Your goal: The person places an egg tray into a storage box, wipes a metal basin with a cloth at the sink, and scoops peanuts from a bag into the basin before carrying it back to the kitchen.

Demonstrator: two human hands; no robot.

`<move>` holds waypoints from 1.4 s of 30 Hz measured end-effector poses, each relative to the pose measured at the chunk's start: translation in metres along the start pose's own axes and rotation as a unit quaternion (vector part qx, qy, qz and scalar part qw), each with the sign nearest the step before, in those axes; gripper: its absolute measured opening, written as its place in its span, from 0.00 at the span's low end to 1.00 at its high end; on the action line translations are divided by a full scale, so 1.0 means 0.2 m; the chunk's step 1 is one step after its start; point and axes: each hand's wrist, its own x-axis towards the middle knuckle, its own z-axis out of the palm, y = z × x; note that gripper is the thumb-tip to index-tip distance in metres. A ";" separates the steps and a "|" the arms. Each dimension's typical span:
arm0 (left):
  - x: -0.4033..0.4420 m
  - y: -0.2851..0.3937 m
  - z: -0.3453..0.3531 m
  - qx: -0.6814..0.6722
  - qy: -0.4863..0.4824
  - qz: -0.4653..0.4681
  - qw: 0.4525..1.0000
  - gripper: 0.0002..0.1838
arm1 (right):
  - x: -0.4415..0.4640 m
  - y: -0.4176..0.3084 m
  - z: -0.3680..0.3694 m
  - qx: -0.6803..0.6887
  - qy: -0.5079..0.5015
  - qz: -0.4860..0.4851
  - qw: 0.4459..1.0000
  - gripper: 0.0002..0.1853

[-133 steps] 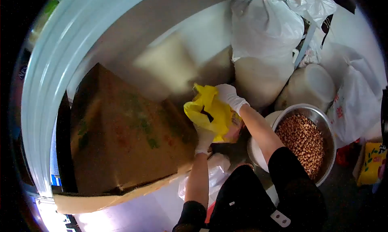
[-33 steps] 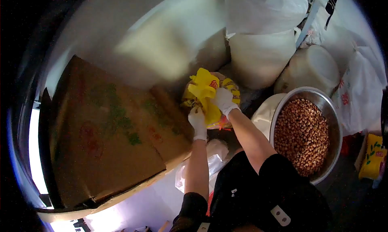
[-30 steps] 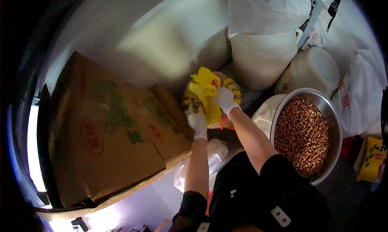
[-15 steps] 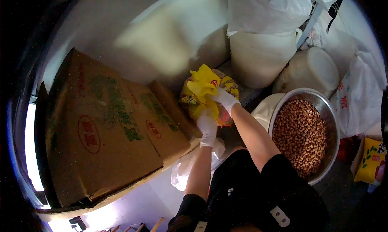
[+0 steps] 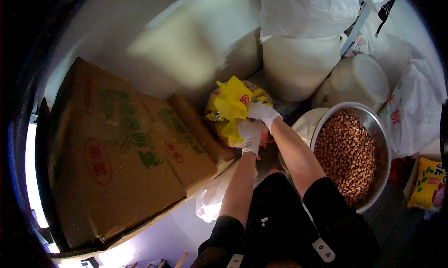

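A yellow plastic bag (image 5: 233, 98) with a red mark rises bunched at the top of a rounded bundle by the wall. Both of my hands wear white gloves. My left hand (image 5: 249, 133) is closed on the lower part of the yellow plastic, its fingertips partly hidden. Close above it, my right hand (image 5: 263, 113) grips the bag's gathered neck from the right side. The two hands almost touch. What the bundle holds cannot be made out.
A large cardboard box (image 5: 126, 156) stands on the left. To the right is a steel bowl (image 5: 388, 163) full of brown nuts or beans (image 5: 345, 156). White buckets (image 5: 298, 67), a white sack (image 5: 413, 109) and a yellow packet (image 5: 424, 181) are beyond. A clear plastic bag (image 5: 210, 200) lies below.
My left hand has moved up and right, closer to my right hand. The yellow plastic is spread wider at the top. The view has shifted slightly.
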 end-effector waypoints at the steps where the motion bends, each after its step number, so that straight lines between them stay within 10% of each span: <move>1: 0.00 -0.02 0.03 0.003 0.006 0.004 1.000 0.22 | -0.02 -0.03 -0.02 0.007 0.012 0.003 1.000 0.22; 11: 0.23 -0.62 0.27 0.135 0.134 0.179 0.965 0.19 | 0.06 0.06 0.05 -0.036 0.048 0.023 0.998 0.15; 12: 0.25 -0.62 0.30 -0.169 0.015 0.093 0.981 0.13 | 0.04 0.05 0.04 -0.008 0.074 -0.006 0.997 0.15; 14: 0.18 -0.33 0.12 -0.685 -0.119 -0.150 0.703 0.09 | -0.04 0.00 -0.04 0.035 0.072 -0.004 0.997 0.15; 17: 0.00 -0.01 -0.16 -0.330 -0.026 -0.200 0.922 0.08 | -0.02 0.05 -0.03 0.021 0.067 0.033 0.997 0.16; 22: 0.00 -0.19 -0.32 -0.652 -0.054 -0.292 0.698 0.05 | 0.12 0.16 0.03 -0.029 0.095 0.108 0.989 0.17; 25: 0.08 -0.53 -0.27 -0.760 -0.127 -0.109 0.628 0.14 | 0.21 0.33 0.21 -0.090 0.097 0.144 0.981 0.15; 29: 0.14 -0.23 -0.45 -0.601 0.039 -0.288 0.745 0.23 | -0.08 0.23 0.15 0.026 0.276 0.291 0.916 0.13; 31: 0.20 -0.31 -0.39 -0.645 0.111 -0.323 0.683 0.23 | -0.11 0.20 0.11 0.020 0.281 0.312 0.907 0.11; 35: 0.29 -0.44 -0.33 -0.614 0.079 -0.161 0.769 0.24 | 0.07 0.35 0.08 -0.246 0.145 0.189 0.939 0.14; 38: 0.43 -0.46 -0.32 -0.699 0.037 -0.199 0.685 0.24 | 0.25 0.37 0.15 0.257 0.404 0.293 0.828 0.09; 42: 0.38 -0.25 -0.45 -0.671 0.022 -0.218 0.708 0.23 | 0.49 0.49 0.31 0.405 0.435 0.250 0.764 0.10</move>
